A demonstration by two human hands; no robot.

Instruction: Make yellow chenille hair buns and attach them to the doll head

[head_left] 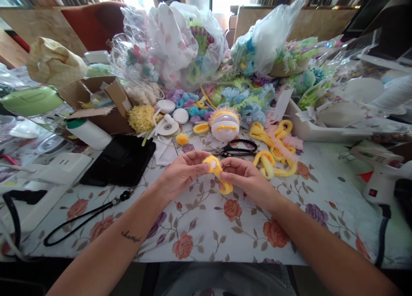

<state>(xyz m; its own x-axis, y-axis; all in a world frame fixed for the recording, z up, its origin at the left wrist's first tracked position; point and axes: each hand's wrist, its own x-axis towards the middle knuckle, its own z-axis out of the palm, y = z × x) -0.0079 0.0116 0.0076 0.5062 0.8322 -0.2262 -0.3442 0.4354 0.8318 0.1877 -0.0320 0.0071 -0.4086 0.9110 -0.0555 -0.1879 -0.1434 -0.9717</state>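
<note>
A small yellow fuzzy piece (pixel 226 187) with a white spot near its top is held between my two hands, above the flowered tablecloth (pixel 206 210). My left hand (pixel 185 172) pinches its upper left end between thumb and fingers. On the other side, my right hand (pixel 244 176) grips its middle, and a looped lower part hangs under the fingertips. Black-handled scissors (pixel 240 147) lie just beyond my hands. A white round container with a yellow trim (pixel 225 126) stands behind the scissors. Yellow fuzzy strips (pixel 277 148) lie curled to the right, beside pink trim.
A black phone (pixel 120 161) with a looped strap and a white power strip (pixel 61 171) lie left. A glue gun (pixel 376 171) stands right. Behind are a cardboard box (pixel 96 124), a yellow pompom (pixel 182 138), a white tray (pixel 309 131) and bags of colourful yarn (pixel 257 43).
</note>
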